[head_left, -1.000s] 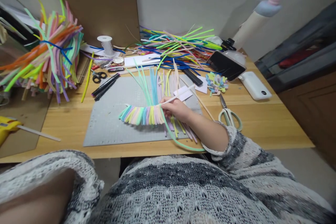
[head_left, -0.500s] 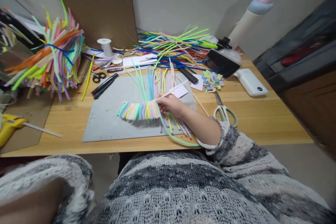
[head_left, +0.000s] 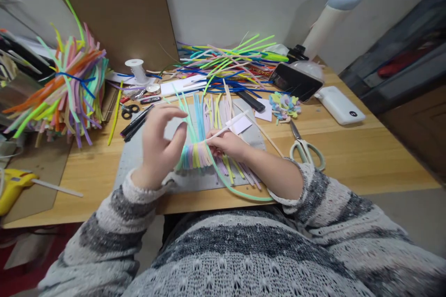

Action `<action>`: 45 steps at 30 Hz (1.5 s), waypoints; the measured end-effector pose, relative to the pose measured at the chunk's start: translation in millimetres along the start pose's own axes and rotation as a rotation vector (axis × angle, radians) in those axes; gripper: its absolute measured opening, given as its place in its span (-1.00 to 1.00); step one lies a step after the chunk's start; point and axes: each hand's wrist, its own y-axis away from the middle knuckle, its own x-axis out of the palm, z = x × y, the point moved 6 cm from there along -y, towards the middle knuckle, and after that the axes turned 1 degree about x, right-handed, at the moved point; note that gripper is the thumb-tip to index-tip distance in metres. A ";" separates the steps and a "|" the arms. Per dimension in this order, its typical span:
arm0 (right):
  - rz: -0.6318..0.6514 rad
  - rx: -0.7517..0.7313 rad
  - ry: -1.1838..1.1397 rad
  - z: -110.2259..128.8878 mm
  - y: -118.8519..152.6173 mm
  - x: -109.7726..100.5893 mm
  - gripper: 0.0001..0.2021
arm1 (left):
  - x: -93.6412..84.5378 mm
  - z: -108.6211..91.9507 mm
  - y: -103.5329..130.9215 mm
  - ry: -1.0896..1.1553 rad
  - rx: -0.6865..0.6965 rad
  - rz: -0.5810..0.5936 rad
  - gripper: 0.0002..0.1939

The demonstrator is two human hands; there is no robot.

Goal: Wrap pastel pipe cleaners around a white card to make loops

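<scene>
A fringe of pastel pipe-cleaner loops (head_left: 197, 156) hangs in a row along a white stem (head_left: 232, 122) above the grey cutting mat (head_left: 130, 167). My right hand (head_left: 228, 145) pinches the fringe and stem at their right end. From its fingers a long mint pipe cleaner (head_left: 237, 195) curves down toward the table's front edge. My left hand (head_left: 162, 144) is raised over the mat's left part, thumb and fingers apart and nothing between them, covering the fringe's left end. Loose mint, blue, lilac and yellow pipe cleaners (head_left: 198, 116) lie behind and under the fringe.
Scissors (head_left: 306, 148), a phone (head_left: 296, 82) and a white power bank (head_left: 341, 105) are at the right. Bundled pipe cleaners (head_left: 73, 83) and a yellow glue gun (head_left: 16, 185) occupy the left. More pipe cleaners (head_left: 230, 62) pile at the back, near a white spool (head_left: 136, 72).
My left hand has come up over the mat from out of view, fingers apart. My right hand keeps its hold on the fringe. The camera view has shifted slightly.
</scene>
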 end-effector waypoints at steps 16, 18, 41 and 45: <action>0.047 -0.023 0.140 0.7 -2.6 3.2 -0.90 | 44.4 55.9 -16.3 -0.053 -0.088 0.393 -0.73; 0.058 0.047 0.169 3.5 0.2 1.0 -0.95 | 41.5 55.8 -16.9 -0.085 -0.083 0.383 -0.72; -0.196 -0.080 1.438 46.7 9.2 -112.0 -0.53 | 17.9 59.7 -20.3 -0.167 -0.144 0.145 -0.77; -0.190 0.000 1.385 47.8 11.8 -111.0 -0.61 | 18.0 63.0 -20.0 -0.207 -0.140 0.120 -0.77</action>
